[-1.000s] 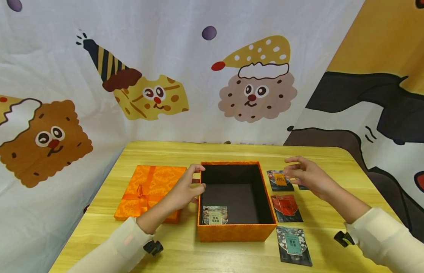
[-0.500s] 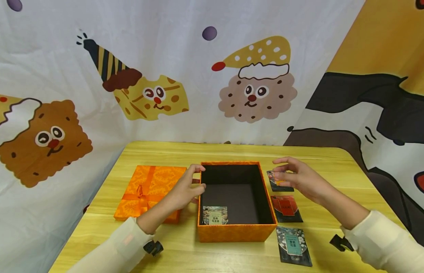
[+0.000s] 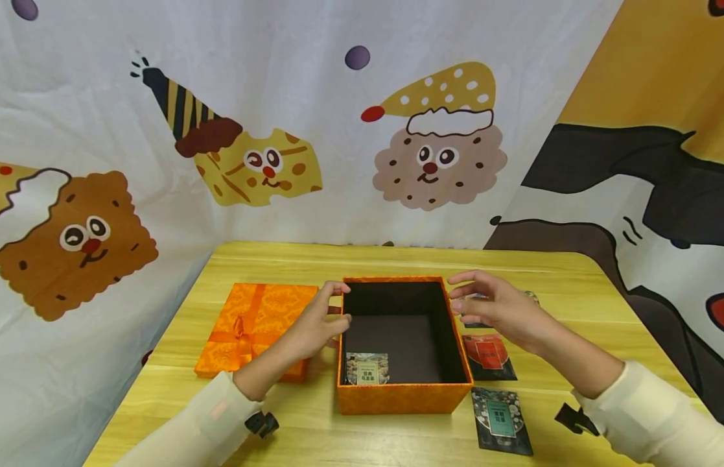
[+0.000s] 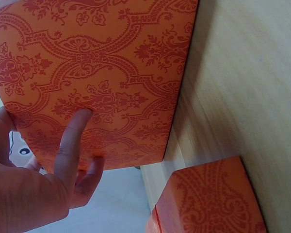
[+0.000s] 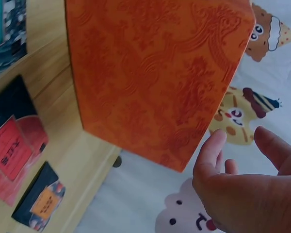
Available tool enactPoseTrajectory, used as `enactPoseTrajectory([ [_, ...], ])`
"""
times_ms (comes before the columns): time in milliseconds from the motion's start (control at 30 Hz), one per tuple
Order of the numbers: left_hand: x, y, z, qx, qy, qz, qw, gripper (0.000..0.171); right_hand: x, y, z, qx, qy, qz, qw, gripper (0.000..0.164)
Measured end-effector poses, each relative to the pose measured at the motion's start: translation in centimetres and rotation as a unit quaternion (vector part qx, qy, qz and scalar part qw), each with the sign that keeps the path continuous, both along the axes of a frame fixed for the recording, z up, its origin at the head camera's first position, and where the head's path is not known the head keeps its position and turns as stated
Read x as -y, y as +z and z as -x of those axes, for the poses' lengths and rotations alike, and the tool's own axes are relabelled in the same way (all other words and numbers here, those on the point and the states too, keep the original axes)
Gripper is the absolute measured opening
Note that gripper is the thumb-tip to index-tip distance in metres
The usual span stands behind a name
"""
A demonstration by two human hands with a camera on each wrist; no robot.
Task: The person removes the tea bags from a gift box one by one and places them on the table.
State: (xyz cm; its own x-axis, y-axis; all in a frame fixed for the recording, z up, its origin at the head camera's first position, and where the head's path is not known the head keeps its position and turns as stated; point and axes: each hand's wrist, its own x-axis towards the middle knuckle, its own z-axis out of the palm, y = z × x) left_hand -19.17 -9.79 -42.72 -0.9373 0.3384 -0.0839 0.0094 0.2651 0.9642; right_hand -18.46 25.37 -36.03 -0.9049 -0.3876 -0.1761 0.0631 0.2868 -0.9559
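Observation:
An open orange patterned box with a dark inside stands mid-table. One tea sachet lies in its near left corner. My left hand grips the box's left wall; a fingertip and the thumb reach over the rim, and in the left wrist view other fingers touch the outer side. My right hand hovers by the right rim, fingers spread and slightly bent, nothing between them. In the right wrist view they stand apart from the box wall. Partly behind this hand lies a sachet with an orange label.
The orange lid with a ribbon bow lies left of the box, beneath my left forearm. To the right lie a red sachet and a green-labelled sachet; another sachet peeks out behind my right hand. A printed curtain hangs behind the table.
My right hand has moved left from above the far sachets to the box's right rim, now covering much of the orange-labelled sachet. The left hand and box have stayed in place.

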Motion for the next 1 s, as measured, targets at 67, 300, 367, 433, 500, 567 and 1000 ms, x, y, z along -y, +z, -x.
enactPoseTrajectory([
  [67,0.0,0.0,0.0,0.0,-0.001,0.001,1.0,0.05,0.5,0.1,-0.1,0.004,0.004,-0.001,1.0,0.061],
  [300,0.1,0.1,0.0,0.0,-0.002,0.0,1.0,0.051,2.7,0.2,-0.1,0.01,0.024,-0.003,1.0,0.058],
  [367,0.1,0.1,0.0,0.001,-0.002,-0.001,1.0,0.051,3.3,0.1,-0.1,0.013,0.03,0.001,0.999,0.055],
  [433,0.0,0.1,0.0,0.001,-0.002,-0.001,1.0,0.051,4.0,0.0,0.0,0.019,0.034,0.006,0.999,0.053],
  [500,0.0,0.1,0.0,0.001,-0.003,-0.001,1.0,0.051,4.6,-0.2,0.1,0.026,0.043,0.02,0.999,0.053],
  [567,0.1,0.0,0.0,0.002,-0.003,-0.002,1.0,0.05,5.1,-0.6,0.1,0.03,0.054,0.029,0.998,0.053],
  [1000,0.0,-0.1,0.1,-0.002,0.0,0.002,1.0,0.052,8.4,-2.6,1.2,0.065,0.086,0.055,0.993,0.052],
])
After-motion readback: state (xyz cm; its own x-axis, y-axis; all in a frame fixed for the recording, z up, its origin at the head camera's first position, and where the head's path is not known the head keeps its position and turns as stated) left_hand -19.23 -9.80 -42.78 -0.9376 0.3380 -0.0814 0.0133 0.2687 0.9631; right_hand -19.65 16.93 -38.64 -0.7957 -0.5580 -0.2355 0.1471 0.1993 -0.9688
